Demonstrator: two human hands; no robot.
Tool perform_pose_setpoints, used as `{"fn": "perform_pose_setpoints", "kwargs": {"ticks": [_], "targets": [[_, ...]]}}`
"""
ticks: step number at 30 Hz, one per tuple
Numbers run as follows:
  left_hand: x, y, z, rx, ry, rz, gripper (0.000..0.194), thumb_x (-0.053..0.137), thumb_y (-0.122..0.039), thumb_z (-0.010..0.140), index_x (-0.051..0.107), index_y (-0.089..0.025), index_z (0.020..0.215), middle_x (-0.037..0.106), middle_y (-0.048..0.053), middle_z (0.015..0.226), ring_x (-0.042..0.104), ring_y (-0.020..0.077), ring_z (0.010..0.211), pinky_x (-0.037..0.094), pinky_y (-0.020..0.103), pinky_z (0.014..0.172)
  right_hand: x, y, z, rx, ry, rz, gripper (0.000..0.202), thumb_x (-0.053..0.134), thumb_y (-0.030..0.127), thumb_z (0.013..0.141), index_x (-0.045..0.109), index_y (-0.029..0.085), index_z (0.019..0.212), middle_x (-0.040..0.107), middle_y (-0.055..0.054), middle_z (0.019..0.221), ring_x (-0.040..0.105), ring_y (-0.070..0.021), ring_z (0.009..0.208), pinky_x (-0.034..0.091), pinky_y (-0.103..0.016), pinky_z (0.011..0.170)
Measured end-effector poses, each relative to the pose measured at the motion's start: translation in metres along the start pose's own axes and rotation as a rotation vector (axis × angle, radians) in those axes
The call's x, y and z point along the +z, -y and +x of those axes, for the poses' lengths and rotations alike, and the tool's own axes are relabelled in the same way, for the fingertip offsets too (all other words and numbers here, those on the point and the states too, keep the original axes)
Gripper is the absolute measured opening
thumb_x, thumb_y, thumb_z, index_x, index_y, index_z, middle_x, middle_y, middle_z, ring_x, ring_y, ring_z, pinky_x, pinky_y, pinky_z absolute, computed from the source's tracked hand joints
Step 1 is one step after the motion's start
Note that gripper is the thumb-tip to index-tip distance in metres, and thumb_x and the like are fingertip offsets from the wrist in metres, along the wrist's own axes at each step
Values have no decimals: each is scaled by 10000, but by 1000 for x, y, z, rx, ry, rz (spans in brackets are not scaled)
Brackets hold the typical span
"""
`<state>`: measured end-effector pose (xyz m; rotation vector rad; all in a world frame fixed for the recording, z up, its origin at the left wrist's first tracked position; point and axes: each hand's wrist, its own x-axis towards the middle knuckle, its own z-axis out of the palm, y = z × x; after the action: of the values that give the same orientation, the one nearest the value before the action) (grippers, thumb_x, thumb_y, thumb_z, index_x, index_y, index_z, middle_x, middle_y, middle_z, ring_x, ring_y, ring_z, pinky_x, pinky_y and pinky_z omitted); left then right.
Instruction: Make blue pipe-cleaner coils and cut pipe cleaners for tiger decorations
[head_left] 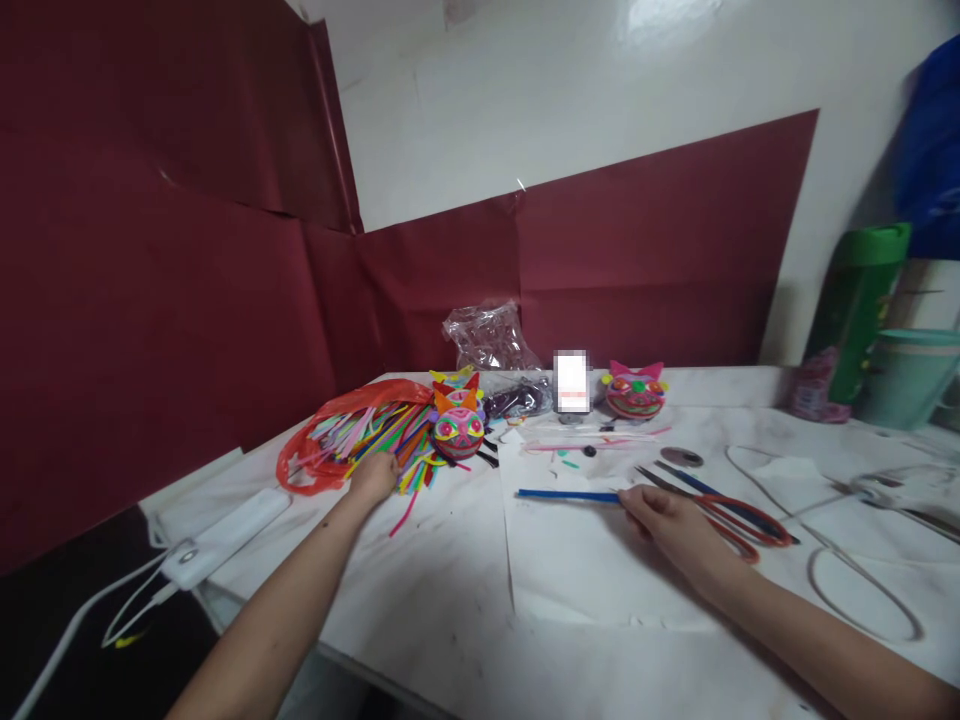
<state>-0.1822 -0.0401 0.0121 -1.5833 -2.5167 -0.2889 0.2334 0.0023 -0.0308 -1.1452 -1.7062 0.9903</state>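
My right hand (658, 513) is closed, pinching one end of a blue pipe cleaner (566, 496). The strip points left above a white sheet of paper (577, 560). On the left, my left hand (376, 476) is at the near edge of a pile of many-coloured pipe cleaners (382, 432), which spills from a red plastic bag (289, 470). Its fingers are curled in, and whatever they hold is hidden. Just beyond it stands a colourful animal-head figure (458, 432) with orange ears. Scissors with orange handles (739, 522) lie beside my right hand.
A second animal head with pink ears (636, 390) sits at the back, near a phone (572, 382) with a blurred screen. Clear plastic packaging (491, 335) leans there too. A white power strip (225, 540) lies left; a green container (862, 310) and a pale cup (911, 380) stand right.
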Motion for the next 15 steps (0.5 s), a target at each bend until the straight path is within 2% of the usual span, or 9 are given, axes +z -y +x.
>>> {"fn": "perform_pose_setpoints", "kwargs": {"ticks": [3,6,9,11,13,15], "targets": [[-9,10,6,-65,-85,6,347,356,-355,902,612,-121,920,665,129,916,604,254,892,429,324,701,0,1,-1,17,3,-10,445,461,547,767,404,191,506,390,31,476,333,-113,477,254,-254,474],[-10,6,20,-82,-121,6,439,295,-416,906,549,-102,1079,639,159,1039,578,280,984,419,337,747,-1,4,-2,33,-7,-14,443,474,546,759,401,194,500,384,32,467,325,-113,468,248,-256,465],[-2,-10,33,-73,-73,6,591,474,-599,765,546,-117,1101,627,179,1075,569,320,1001,434,369,770,-2,4,-2,28,-20,-22,438,473,542,761,404,196,500,395,26,477,333,-117,474,253,-258,469],[5,-20,40,-65,-35,11,690,630,-610,631,544,-126,1115,614,188,1095,550,342,1027,437,396,803,-2,3,-1,22,-25,-29,435,465,542,765,407,199,505,408,22,482,347,-122,478,264,-259,475],[10,-24,44,-62,-14,13,670,676,-544,636,525,-135,1144,588,173,1133,534,323,1053,436,423,841,-2,0,1,11,-29,-29,435,456,549,766,409,202,508,425,18,481,361,-126,474,274,-261,476],[12,-21,47,-50,-2,0,498,608,-441,763,511,-154,1158,556,131,1166,539,267,1041,446,437,852,-2,-3,3,10,-23,-40,441,450,562,767,410,204,512,431,19,471,364,-126,462,272,-260,469]]}}
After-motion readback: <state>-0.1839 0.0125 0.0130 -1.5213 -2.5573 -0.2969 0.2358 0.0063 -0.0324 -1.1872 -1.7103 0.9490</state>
